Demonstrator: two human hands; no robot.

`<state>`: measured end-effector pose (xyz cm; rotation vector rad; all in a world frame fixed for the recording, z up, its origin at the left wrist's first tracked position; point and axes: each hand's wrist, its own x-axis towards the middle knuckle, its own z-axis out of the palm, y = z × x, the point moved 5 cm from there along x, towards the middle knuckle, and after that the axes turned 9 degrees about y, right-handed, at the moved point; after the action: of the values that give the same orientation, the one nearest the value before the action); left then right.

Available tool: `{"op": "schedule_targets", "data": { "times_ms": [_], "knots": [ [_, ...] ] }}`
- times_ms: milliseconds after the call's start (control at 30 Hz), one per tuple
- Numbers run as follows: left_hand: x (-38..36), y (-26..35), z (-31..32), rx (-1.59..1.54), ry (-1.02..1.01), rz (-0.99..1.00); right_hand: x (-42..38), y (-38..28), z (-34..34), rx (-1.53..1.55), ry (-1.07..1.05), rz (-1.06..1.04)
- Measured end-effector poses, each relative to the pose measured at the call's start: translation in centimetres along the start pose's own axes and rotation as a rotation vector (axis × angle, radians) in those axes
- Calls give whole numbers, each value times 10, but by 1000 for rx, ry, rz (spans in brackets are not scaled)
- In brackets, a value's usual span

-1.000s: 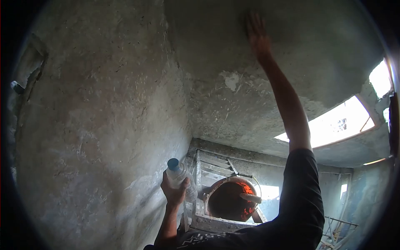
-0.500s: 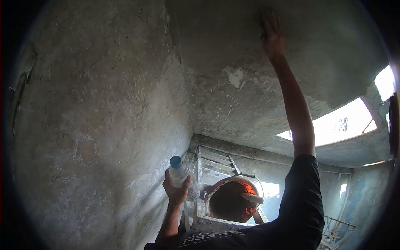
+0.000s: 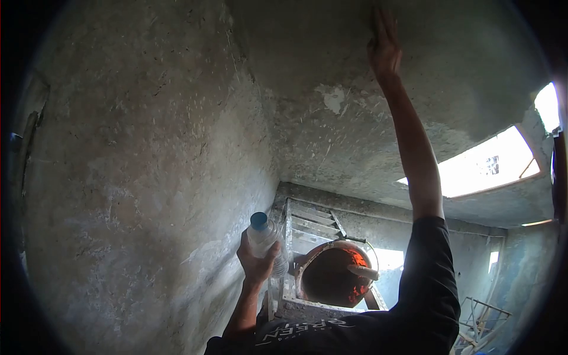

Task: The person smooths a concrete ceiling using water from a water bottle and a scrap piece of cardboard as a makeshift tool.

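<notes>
High on the grey plaster ceiling (image 3: 473, 71), the right hand (image 3: 383, 47) lies open and flat, probably to feel the surface. Lower, near the wall (image 3: 130, 177), the left hand (image 3: 257, 263) grips a plastic bottle (image 3: 263, 239) upright, so nothing spills, beside the orange bucket (image 3: 334, 275).

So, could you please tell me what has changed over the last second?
The right hand, flat on the plaster, slid sideways and slightly up along it. The left hand kept its grip on the bottle. The bucket stayed on the ladder; the whole view drifted a little.
</notes>
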<state>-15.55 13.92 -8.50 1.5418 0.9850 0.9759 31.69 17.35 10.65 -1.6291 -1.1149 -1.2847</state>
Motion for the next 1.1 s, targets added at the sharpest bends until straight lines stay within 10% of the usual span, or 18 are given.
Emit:
{"op": "schedule_targets", "data": {
  "times_ms": [367, 500, 733, 1000, 1100],
  "knots": [
    [0, -7, 4, 82, -40, -56, -88, 36, 55, 50, -269, -582],
    [-1, -20, -10, 61, 15, -46, -96, 65, 23, -20, -195, -501],
    [3, -26, -8, 89, 29, -106, -110, -2, 82, -29, 315, 249],
    [22, -19, 0, 43, 5, -30, -135, 11, 96, 125, -214, -349],
    [20, -13, -1, 36, -30, -97, -123, 49, 43, 13, -128, -267]
  ]
}}
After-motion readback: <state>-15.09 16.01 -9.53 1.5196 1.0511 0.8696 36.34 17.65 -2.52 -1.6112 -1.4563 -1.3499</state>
